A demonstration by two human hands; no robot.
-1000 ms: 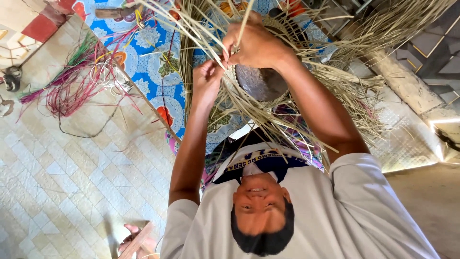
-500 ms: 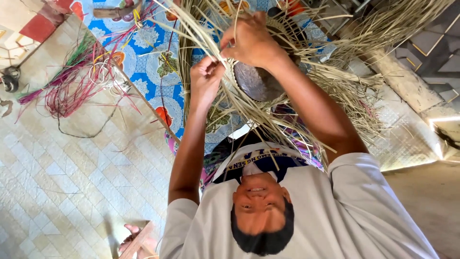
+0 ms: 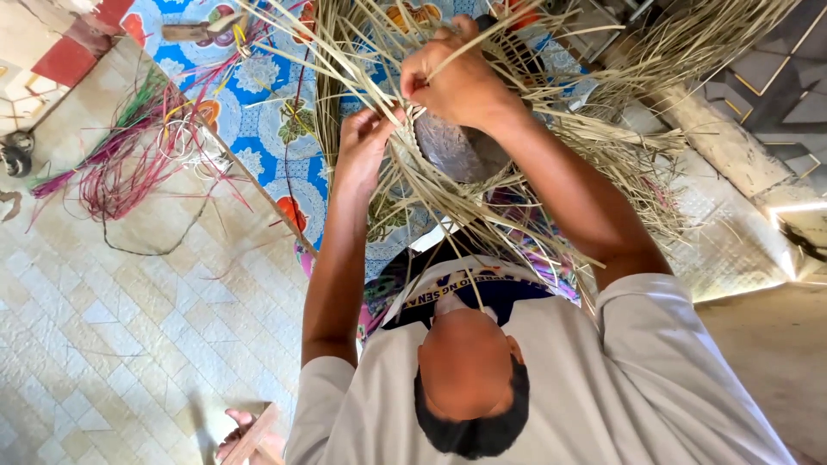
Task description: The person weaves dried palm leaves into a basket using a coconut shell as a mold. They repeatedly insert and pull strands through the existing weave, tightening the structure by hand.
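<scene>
Both hands pinch thin straw strips (image 3: 448, 198): left hand (image 3: 366, 142) at nine o'clock of right hand (image 3: 457, 82); light, springy, brittle

A white short-sleeved shirt (image 3: 620, 387) at lower centre, dark collar band; bare forearms; short dark hair (image 3: 472, 426).

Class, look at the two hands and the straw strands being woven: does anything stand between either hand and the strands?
Nothing visible does. The left hand pinches the straw strands directly, and the right hand is closed on more of them above the dark rounded mould.
</scene>
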